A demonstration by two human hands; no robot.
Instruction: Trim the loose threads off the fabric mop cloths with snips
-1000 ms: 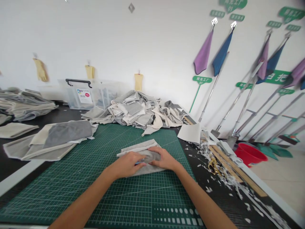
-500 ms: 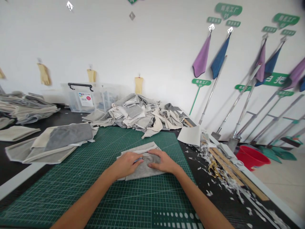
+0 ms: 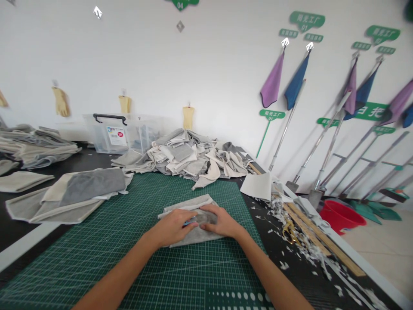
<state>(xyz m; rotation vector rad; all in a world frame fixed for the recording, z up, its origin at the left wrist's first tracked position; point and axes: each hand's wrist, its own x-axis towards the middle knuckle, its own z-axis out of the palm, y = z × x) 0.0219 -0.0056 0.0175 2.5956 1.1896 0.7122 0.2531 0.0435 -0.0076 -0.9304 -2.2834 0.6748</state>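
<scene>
A folded grey cloth (image 3: 193, 235) with pale edges lies on the green cutting mat (image 3: 180, 275), under both hands. My left hand (image 3: 177, 224) is closed around a small blue tool (image 3: 189, 223) over the cloth's left half; most of the tool is hidden by the fingers. On the cloth's right half rests my right hand (image 3: 219, 221), thumb and fingers apart and curved, pressing on the fabric with nothing visible between them.
Behind the mat is a heap of grey and white cloths (image 3: 183, 153) beside a clear plastic box (image 3: 112, 135). More folded cloths (image 3: 77, 193) lie left. Right are gold scissors (image 3: 290, 232), wooden strips (image 3: 322, 237), white scraps and a red bucket (image 3: 342, 215).
My left hand has shifted slightly, its fingers turned further over the blue tool. My right hand stays nearly in place on the cloth. The camera view has tilted a little.
</scene>
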